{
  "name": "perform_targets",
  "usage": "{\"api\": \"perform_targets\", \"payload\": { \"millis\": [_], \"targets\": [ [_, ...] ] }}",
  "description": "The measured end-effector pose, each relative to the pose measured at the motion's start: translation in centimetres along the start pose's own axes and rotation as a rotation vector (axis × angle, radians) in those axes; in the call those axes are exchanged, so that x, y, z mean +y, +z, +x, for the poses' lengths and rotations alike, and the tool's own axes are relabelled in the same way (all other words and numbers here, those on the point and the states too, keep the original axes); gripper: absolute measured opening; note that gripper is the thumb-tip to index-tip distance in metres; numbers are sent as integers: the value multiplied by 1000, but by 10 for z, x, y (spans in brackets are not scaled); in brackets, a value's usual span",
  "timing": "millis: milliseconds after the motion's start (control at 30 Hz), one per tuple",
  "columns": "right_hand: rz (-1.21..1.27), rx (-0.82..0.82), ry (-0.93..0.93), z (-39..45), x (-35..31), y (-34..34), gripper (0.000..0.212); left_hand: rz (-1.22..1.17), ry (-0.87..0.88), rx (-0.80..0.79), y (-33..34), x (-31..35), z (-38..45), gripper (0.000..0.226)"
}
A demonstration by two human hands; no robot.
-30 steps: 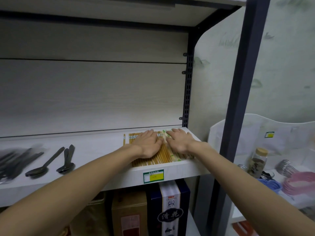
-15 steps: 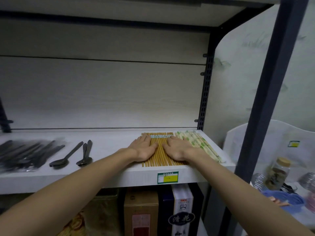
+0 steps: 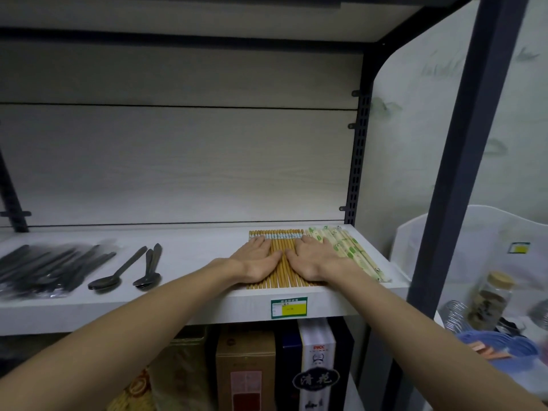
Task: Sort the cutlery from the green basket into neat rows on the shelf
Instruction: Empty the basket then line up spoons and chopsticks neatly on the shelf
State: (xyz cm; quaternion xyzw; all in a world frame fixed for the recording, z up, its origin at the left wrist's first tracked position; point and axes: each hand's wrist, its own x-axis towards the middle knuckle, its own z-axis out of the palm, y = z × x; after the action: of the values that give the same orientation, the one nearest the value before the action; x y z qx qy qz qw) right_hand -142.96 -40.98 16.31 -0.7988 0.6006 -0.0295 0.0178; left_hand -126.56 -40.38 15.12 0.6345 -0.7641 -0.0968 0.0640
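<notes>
I have both hands flat on the row of bare chopsticks (image 3: 280,256) at the right end of the shelf (image 3: 189,247). My left hand (image 3: 256,261) lies palm down over the left part of the row, fingers straight and together, gripping nothing; my right hand (image 3: 311,259) lies the same way on the right part, its outer edge touching the wrapped chopsticks (image 3: 350,252). The thumbs nearly meet over the middle of the row. The bare chopsticks lie side by side, running front to back, their near ends at the shelf's front lip, just above the price tag (image 3: 289,307). The wrapped ones fan slightly toward the right corner. Well to the left lie two spoons (image 3: 127,269), apart from each other, and past them a blurred pile of dark cutlery (image 3: 44,271). Boxes (image 3: 246,366) stand below the shelf. I cannot see the green basket.
</notes>
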Motion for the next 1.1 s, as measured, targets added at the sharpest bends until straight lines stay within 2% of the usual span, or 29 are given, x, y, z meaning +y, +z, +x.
{"api": "perform_targets", "payload": {
  "millis": [233,433,567,700,767,867,933,1033,1100],
  "targets": [
    [16,29,2,-3,-2,1,62,-25,-16,5,-1,-1,0,70],
    [-34,212,-60,5,-26,-8,53,-46,-35,99,-25,-17,-16,64],
    [117,239,-195,8,-75,-14,49,-14,-123,255,-49,-56,-42,59],
    [255,296,-266,0,-132,-11,37,56,-242,433,-76,-108,-69,43],
    [296,279,-261,-4,-158,-12,31,95,-326,418,-90,-134,-85,35],
    [364,206,-213,-6,-194,-15,31,152,-409,291,-102,-166,-109,28],
    [388,163,-162,-7,-213,-14,35,187,-419,236,-102,-182,-122,31],
    [388,157,-84,-8,-238,-10,43,246,-391,239,-96,-198,-137,45],
    [373,170,-33,-13,-252,-9,46,254,-357,241,-93,-199,-143,41]
  ]
}}
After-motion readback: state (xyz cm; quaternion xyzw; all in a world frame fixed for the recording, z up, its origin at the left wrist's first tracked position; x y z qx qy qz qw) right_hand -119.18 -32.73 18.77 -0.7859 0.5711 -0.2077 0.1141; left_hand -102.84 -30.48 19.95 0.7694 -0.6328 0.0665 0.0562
